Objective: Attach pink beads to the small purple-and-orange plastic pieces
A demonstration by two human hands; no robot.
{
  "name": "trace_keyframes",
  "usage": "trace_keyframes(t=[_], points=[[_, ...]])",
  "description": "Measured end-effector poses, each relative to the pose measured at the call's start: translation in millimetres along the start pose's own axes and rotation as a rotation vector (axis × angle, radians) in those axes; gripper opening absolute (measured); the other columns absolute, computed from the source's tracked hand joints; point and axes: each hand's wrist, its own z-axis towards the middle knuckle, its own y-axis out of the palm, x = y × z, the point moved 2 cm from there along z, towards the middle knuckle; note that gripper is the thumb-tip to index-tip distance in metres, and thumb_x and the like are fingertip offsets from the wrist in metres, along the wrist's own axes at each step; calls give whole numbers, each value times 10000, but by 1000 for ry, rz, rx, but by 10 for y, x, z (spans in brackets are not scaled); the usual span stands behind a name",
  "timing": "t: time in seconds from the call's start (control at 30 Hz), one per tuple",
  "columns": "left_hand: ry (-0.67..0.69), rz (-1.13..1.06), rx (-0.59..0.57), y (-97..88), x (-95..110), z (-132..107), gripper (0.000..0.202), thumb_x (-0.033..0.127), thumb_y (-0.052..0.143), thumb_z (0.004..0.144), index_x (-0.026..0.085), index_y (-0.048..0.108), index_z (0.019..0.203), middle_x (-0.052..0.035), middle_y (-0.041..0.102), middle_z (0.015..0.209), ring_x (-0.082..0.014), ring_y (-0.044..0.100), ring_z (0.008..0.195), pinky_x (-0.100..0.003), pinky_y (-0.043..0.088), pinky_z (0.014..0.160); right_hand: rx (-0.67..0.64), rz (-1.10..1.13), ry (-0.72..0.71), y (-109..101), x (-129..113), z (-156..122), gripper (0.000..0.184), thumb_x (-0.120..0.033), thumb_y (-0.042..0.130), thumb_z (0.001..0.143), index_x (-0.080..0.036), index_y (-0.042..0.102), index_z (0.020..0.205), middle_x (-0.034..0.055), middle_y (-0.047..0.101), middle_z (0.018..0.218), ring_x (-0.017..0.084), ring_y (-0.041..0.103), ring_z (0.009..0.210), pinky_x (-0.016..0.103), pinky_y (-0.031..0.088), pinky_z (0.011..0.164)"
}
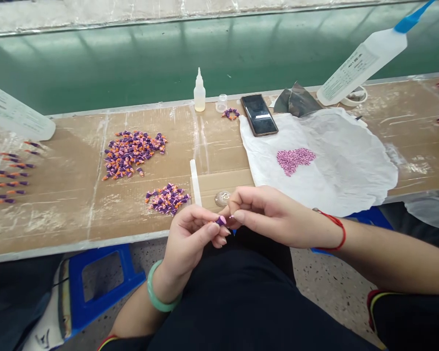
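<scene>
My left hand (193, 234) pinches a small purple cone-shaped piece (220, 220) between thumb and fingers, just over the table's front edge. My right hand (267, 212) meets it, fingers pinched together at the piece's tip; what it holds is too small to make out. A small heap of purple and pink pieces (167, 198) lies on the brown table (76, 204) just left of my hands. A larger heap of purple and orange pieces (133, 152) lies farther back. A little clear dome (222, 197) and a white stick (195, 183) rest by my fingers.
White paper (351, 165) carries a pile of tiny pink beads (295, 159) and a black phone (259, 114). A small glue bottle (199, 91) stands at the back, a large white bottle (366, 61) leans at the right. Finished pieces in rows (7, 173) lie at left. Blue stool (98, 285) below.
</scene>
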Motion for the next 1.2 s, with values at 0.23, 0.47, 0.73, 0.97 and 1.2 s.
trace_keyframes(t=[0.23, 0.47, 0.73, 0.97, 1.2], points=[[31, 35, 23, 28, -41, -31, 334, 405, 911, 668, 181, 677, 745, 0, 758, 621, -124, 690, 486, -176, 569, 453, 71, -27, -55, 22, -23, -58, 100, -163, 524, 893, -177, 533, 794, -19, 622, 698, 71, 523, 573, 179, 409, 521], [75, 15, 3, 65, -51, -45, 278, 354, 910, 683, 176, 704, 743, 3, 768, 628, -109, 700, 490, -145, 581, 478, 86, -42, -53, 40, -25, -79, 100, -182, 516, 895, -172, 553, 803, 10, 666, 733, 89, 579, 615, 192, 457, 564], [129, -35, -67, 109, -66, -32, 142, 274, 871, 750, 205, 754, 793, 15, 794, 688, -90, 724, 536, -119, 588, 522, 117, -100, -66, 46, -18, -119, 90, -182, 519, 880, -179, 564, 803, 12, 679, 737, 93, 603, 629, 193, 476, 581], [80, 33, -13, 109, -70, -27, 258, 344, 904, 692, 169, 724, 749, -10, 776, 636, -118, 701, 483, -157, 581, 471, 164, -305, -196, 46, -56, -149, 119, -129, 490, 866, -185, 565, 792, 3, 674, 712, 83, 596, 604, 180, 457, 570], [58, -82, -4, 167, -66, -25, 213, 290, 915, 680, 174, 742, 725, -1, 777, 629, -94, 698, 477, -119, 570, 482, 216, -472, -282, 60, -58, -171, 129, -115, 480, 892, -185, 571, 833, 5, 675, 709, 100, 625, 620, 194, 443, 573]])
